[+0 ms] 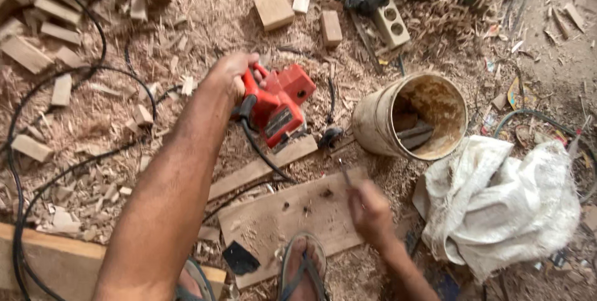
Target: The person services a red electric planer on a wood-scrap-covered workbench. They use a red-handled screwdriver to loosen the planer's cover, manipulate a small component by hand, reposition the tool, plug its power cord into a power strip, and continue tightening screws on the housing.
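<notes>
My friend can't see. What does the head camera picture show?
A person's left hand grips a red electric planer on a wood strip. The right hand holds something thin over a board, amid wood shavings, near a tipped bucket.

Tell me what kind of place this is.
Probably a rough woodworking spot on the ground. Sawdust and shavings cover the floor, offcut blocks lie about, and the left hand grips a red electric planer above a plank.
</notes>
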